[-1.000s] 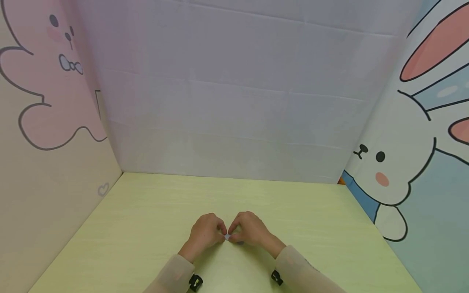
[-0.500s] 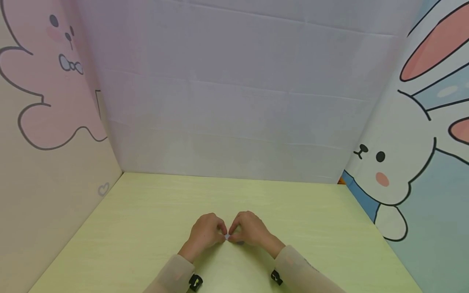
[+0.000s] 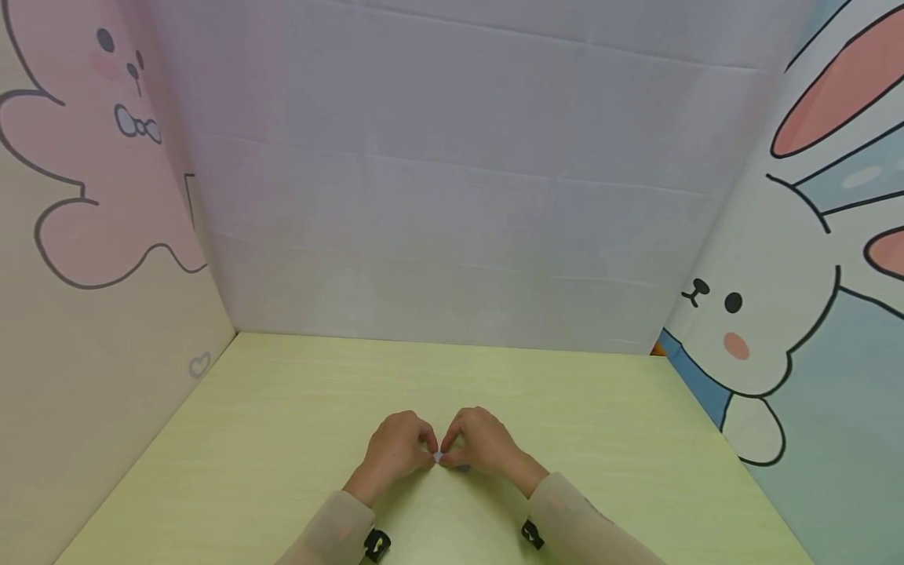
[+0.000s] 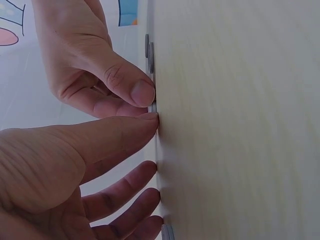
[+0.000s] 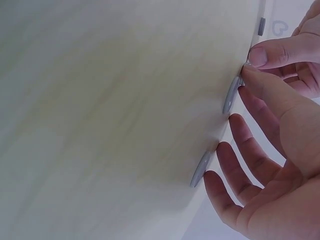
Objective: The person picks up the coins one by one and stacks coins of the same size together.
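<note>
Close together over the middle of the table, both hands meet at one small pale grey flat piece (image 3: 438,457). My left hand (image 3: 399,446) pinches its left side between thumb and forefinger. From the other side my right hand (image 3: 486,441) grips it the same way. Most of the piece is covered by the fingertips, and its kind cannot be told. Below the right hand, a grey disc-like piece (image 3: 463,468) shows. In the right wrist view, one grey disc (image 5: 231,95) lies right beside the pinching fingers, and another disc (image 5: 201,169) lies under the outer fingertips.
Several similar flat pieces lie around the hands, among them a grey piece (image 4: 167,231) by the left little finger and a dark piece (image 5: 262,26) beyond the left hand. A pale wooden table (image 3: 318,392) is bounded by a white cloth backdrop (image 3: 452,196) and cartoon-printed side panels.
</note>
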Available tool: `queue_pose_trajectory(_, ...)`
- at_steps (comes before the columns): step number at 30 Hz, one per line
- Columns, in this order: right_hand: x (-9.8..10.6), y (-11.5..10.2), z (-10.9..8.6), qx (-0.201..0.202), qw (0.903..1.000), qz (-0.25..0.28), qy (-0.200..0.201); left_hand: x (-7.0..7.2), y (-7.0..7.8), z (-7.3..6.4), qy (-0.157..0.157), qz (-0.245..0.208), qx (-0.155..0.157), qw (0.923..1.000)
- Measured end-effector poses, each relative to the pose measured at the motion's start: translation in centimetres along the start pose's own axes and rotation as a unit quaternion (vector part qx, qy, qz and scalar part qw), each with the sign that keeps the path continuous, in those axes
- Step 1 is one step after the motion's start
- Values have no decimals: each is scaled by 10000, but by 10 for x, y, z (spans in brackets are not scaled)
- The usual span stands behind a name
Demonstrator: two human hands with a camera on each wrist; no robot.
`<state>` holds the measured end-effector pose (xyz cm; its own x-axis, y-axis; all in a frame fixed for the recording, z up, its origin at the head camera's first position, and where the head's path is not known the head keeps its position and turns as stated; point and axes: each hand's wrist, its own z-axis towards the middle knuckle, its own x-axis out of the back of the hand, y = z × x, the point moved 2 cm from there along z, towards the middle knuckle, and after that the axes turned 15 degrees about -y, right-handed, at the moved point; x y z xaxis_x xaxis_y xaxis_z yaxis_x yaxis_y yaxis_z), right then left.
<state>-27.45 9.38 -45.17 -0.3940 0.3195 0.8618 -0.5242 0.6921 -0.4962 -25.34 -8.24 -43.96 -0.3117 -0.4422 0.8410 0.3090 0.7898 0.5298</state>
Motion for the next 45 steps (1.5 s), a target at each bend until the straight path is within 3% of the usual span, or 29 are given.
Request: queue_pose_trajectory(45,2,1,1,-5,9999,55,-141,-2,-1,1,-32,31,1,10000)
